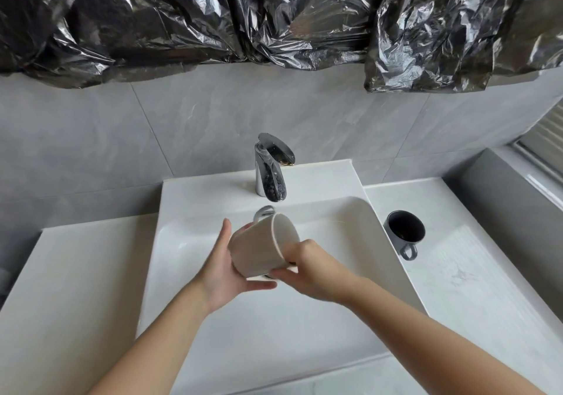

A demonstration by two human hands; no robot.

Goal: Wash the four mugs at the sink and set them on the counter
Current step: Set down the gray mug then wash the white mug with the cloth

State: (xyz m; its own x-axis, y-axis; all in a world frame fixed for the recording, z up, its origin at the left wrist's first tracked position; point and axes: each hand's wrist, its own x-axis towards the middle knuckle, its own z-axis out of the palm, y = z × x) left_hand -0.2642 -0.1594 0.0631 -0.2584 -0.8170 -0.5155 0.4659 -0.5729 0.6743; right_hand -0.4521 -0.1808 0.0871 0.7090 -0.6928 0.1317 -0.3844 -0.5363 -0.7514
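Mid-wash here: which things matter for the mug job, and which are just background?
In the job: white mug, held over the sink by left hand and right hand; grey mug on the counter; tap.
Just there: black plastic sheeting, wall tiles.

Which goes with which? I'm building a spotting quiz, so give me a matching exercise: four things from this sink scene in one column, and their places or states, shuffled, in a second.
Things
1. cream mug
2. dark grey mug
3. chrome faucet
4. black plastic sheeting

Places or states
A. upright on the counter, right of the basin
B. hanging across the wall, above the tiles
C. tilted on its side over the basin
D. standing on the back ledge of the sink

Pairs: 1-C, 2-A, 3-D, 4-B
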